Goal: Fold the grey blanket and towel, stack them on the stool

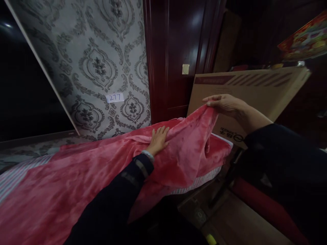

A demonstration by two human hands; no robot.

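A red plush blanket (84,173) lies spread over a long surface with a striped cloth (22,173) under it. My right hand (224,103) pinches an edge of the blanket and holds it raised, so that the fabric hangs in folds below the fingers. Palm down with its fingers apart, my left hand (158,140) rests on the blanket nearer the middle. At the right end, a lower layer of red cloth (221,149) shows beneath the lifted part.
Behind the right hand stands a large cardboard box (255,90). Patterned wallpaper (99,68) with a paper label (114,98) and a dark red door panel (173,51) rise behind the blanket. A black screen (28,81) is at the left.
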